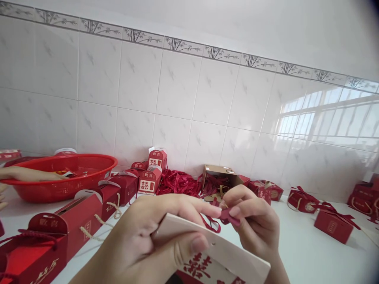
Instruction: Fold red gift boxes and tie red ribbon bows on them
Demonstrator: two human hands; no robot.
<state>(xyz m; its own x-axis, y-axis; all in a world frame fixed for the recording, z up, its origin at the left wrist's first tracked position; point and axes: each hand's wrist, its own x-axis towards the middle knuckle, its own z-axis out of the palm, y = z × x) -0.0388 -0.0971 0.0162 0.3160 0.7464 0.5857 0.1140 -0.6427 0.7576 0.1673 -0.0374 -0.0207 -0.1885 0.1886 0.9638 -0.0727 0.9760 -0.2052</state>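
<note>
My left hand (154,236) is closed around the edge of a gift box (237,256), thumb on its cream panel with red double-happiness characters. The panel tilts down to the right, and the lower part of the box falls outside the picture. Just beyond it my right hand (257,223) pinches a dark red ribbon (226,216) between thumb and fingers. The left index fingertip reaches to this ribbon too. A loop of red ribbon hangs between the hands, behind the panel.
On the left, another person's forearm (29,173) reaches into a red plastic basin (59,189). Red gift boxes (79,221) with rope handles line the left side. Loose red ribbons (177,183) and an open cardboard box (220,170) lie by the tiled wall. Ribbon-tied boxes (333,225) sit right.
</note>
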